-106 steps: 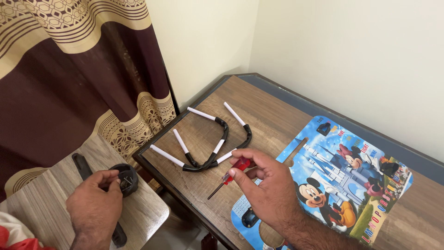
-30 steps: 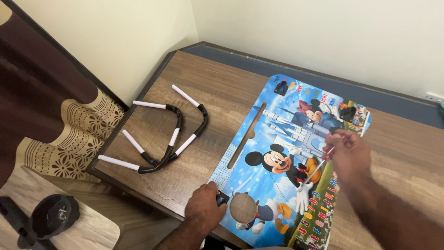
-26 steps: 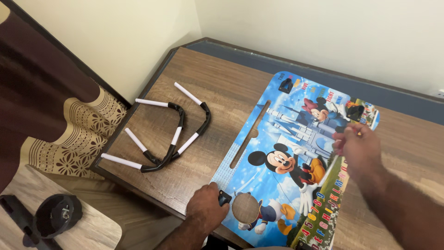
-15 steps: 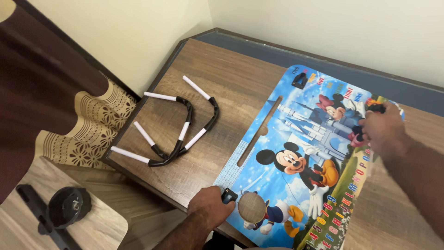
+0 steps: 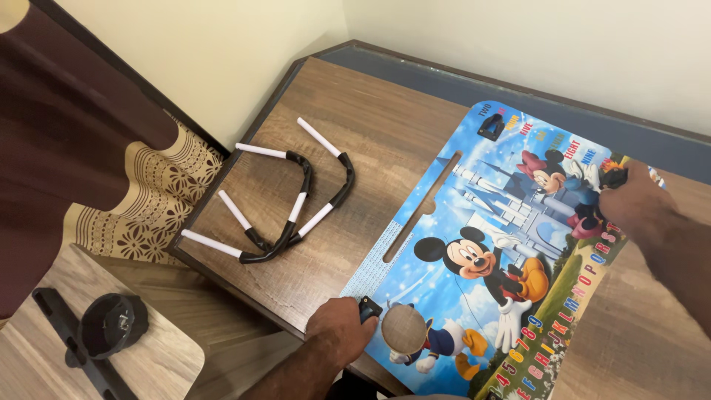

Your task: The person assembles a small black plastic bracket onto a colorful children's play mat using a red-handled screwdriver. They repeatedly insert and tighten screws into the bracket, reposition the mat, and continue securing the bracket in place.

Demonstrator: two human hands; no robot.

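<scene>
A colourful cartoon-printed board (image 5: 474,244) lies flat on the wooden table (image 5: 370,126). My left hand (image 5: 339,331) grips its near corner, thumb against a small black bracket (image 5: 369,308) beside a round hole (image 5: 404,328). My right hand (image 5: 638,207) is at the board's far right corner, fingers curled over another black bracket (image 5: 613,176); what lies inside the fingers is hidden. A third black bracket (image 5: 491,127) sits at the board's top corner. Two black U-shaped legs with white ends (image 5: 292,204) lie on the table to the left of the board, apart from both hands.
A brown and beige curtain (image 5: 81,155) hangs at the left. Below it, a small wooden surface (image 5: 159,370) carries a round black part (image 5: 112,326) on a black bar. A grey-blue strip (image 5: 518,89) edges the table along the cream wall.
My left hand left the small wooden surface and took the board's near corner. My right hand moved from the legs across the board to its far right corner; the red tool it held is no longer visible.
</scene>
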